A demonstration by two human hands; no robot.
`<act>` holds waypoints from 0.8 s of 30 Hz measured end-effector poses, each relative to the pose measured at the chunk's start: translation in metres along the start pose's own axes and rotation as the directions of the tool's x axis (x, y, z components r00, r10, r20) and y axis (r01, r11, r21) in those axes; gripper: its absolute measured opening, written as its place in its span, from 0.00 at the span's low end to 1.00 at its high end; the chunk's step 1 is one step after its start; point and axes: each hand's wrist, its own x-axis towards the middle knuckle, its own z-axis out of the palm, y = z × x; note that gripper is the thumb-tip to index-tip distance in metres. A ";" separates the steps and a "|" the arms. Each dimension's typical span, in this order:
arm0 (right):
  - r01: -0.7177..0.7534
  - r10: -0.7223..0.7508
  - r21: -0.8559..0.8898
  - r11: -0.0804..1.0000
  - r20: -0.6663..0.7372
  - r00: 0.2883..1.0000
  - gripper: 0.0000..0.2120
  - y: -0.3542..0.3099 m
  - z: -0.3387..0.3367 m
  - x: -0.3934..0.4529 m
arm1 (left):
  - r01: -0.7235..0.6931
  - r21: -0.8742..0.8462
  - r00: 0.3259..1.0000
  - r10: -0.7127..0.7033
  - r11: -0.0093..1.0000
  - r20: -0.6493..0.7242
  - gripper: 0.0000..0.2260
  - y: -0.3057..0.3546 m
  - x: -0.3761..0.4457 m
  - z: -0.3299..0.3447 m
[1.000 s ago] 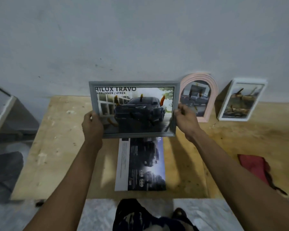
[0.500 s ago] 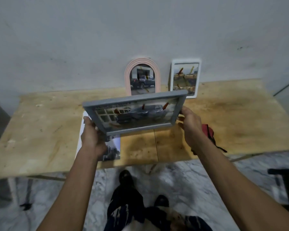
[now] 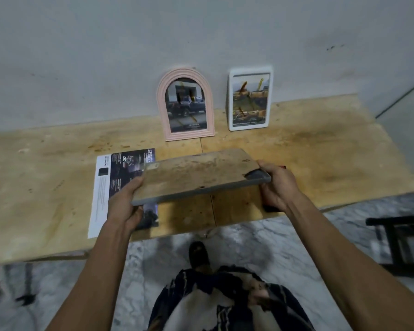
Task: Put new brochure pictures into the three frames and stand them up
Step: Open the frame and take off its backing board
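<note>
Head view: a grey frame (image 3: 198,175) is held above the plywood table (image 3: 46,187), back panel up and tilted nearly flat, and serves as the reference below. Left of the frame, and partly under its left end, a brochure (image 3: 110,185) is seen lying flat on the table. The frame's left end is gripped by the left hand (image 3: 124,201), fingers curled round the edge. Behind the frame, against the wall, a pink arched frame (image 3: 185,105) is stood upright with a truck picture inside. To the right of that, a white frame (image 3: 249,99) is stood likewise, filled. The grey frame's right end is clasped by the right hand (image 3: 276,185), thumb on top. A red item beneath that hand is largely hidden.
</note>
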 end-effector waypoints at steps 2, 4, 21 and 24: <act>-0.045 0.045 -0.106 0.993 0.003 0.999 0.14 0.006 -0.001 0.011 | 0.059 0.125 0.997 -0.066 0.990 0.048 0.09 -0.008 0.014 -0.008; -0.088 0.075 -0.230 0.969 -0.064 0.995 0.16 0.018 -0.008 0.025 | 0.096 0.206 0.994 -0.105 0.974 0.032 0.12 -0.016 0.026 -0.017; -0.178 -0.004 -0.614 0.769 -0.283 0.959 0.23 0.069 -0.024 0.057 | 0.107 0.545 0.981 0.000 0.832 -0.192 0.19 -0.065 0.062 0.008; -0.180 -0.012 -0.626 0.759 -0.290 0.957 0.22 0.076 -0.024 0.058 | 0.102 0.633 0.981 0.027 0.767 -0.191 0.22 -0.075 0.059 0.010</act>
